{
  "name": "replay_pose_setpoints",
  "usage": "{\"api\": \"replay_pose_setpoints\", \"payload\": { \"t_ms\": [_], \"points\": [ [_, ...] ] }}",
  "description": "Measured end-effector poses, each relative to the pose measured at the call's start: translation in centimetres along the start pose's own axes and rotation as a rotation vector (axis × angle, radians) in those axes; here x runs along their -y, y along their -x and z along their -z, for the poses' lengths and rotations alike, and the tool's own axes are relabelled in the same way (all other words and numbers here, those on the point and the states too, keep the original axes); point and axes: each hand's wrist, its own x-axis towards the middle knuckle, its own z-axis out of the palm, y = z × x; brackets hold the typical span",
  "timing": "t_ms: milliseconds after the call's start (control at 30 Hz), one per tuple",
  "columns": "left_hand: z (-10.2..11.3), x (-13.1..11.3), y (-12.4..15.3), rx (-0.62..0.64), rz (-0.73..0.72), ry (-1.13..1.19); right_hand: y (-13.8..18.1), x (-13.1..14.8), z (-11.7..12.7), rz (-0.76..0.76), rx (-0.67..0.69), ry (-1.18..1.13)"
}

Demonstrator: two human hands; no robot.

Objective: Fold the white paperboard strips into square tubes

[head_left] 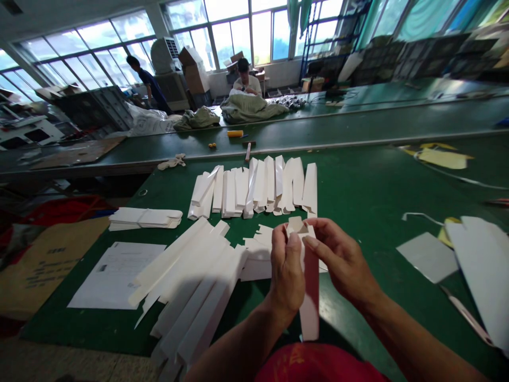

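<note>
A long, narrow white cardboard box (pixel 310 297) stands out in front of me, its flapped end pointing away. My left hand (pixel 287 265) is closed around its left side near that end, thumb on top. On the other side, my right hand (pixel 338 254) pinches the rim of the opening between thumb and fingers. Beyond my hands lies a row of similar white boxes (pixel 260 183). Flat white carton blanks (pixel 202 281) are piled at my left, and more flat pieces (pixel 256 260) lie partly hidden behind my left hand.
A bundle of folded cartons (pixel 145 217) and a printed sheet (pixel 115 276) lie on the green table's left. To the right are a cutter knife (pixel 467 315), white sheets (pixel 481 276) and yellow scraps (pixel 443 157). A hammer (pixel 248 151) lies farther back. Two people are beyond the benches.
</note>
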Motion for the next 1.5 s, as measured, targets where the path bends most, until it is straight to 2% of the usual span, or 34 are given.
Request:
{"api": "replay_pose_setpoints", "payload": {
  "t_ms": [200, 267, 400, 467, 500, 667, 733, 800, 900, 967, 1000, 1067, 1233, 1300, 1367, 1500],
  "points": [
    [-1.0, -0.3, -0.2, -0.094, 0.059, -0.082, 0.0, -0.3, -1.3, 0.043, -0.247, 0.138],
    [-1.2, -0.5, -0.2, -0.103, 0.065, -0.082, 0.3, -0.3, -1.8, 0.134, -0.307, 0.274],
    [-1.4, -0.9, 0.0, -0.134, 0.071, -0.083, 0.8, 0.2, -2.4, 0.451, -0.381, 0.511],
    [-1.3, -1.0, 0.0, -0.144, 0.086, -0.093, 0.6, 0.5, -2.5, 0.501, -0.381, 0.516],
    [-1.3, -1.0, 0.1, -0.147, 0.09, -0.106, 0.5, 0.6, -2.5, 0.469, -0.38, 0.491],
    [-1.0, -0.9, 0.3, -0.124, 0.047, -0.242, -0.5, 0.4, -2.1, 0.004, -0.273, 0.262],
    [-1.0, -0.6, 0.4, -0.109, 0.044, -0.268, -0.4, 0.1, -1.9, -0.068, -0.243, 0.234],
    [-1.1, -0.1, 0.3, -0.104, 0.037, -0.265, 0.0, -0.1, -2.0, 0.021, -0.287, 0.295],
    [-1.0, 0.5, 0.1, -0.099, -0.021, -0.233, 0.8, -0.5, -2.0, 0.371, -0.341, 0.476],
    [-0.8, 0.7, 0.0, -0.086, -0.031, -0.189, 1.1, -0.6, -1.9, 0.543, -0.311, 0.527],
    [-0.6, 0.7, 0.0, -0.082, -0.013, -0.15, 1.1, -0.6, -1.7, 0.556, -0.288, 0.515],
    [-0.3, 0.6, -0.2, -0.072, 0.048, -0.038, 0.9, -0.4, -1.3, 0.465, -0.239, 0.452],
    [-0.4, 0.0, -0.8, -0.146, 0.258, 0.163, -0.5, 0.7, -0.1, 0.008, -0.049, 0.262],
    [-0.8, -0.3, -1.1, -0.135, 0.288, 0.184, -0.9, 1.0, 0.1, -0.092, 0.058, 0.24],
    [-1.1, -0.5, -1.3, -0.132, 0.273, 0.157, -1.1, 1.1, 0.2, -0.008, 0.102, 0.285],
    [-1.0, 0.5, -0.9, -0.226, 0.148, 0.019, -0.8, 0.7, 0.8, 0.268, 0.111, 0.386]
  ]
}}
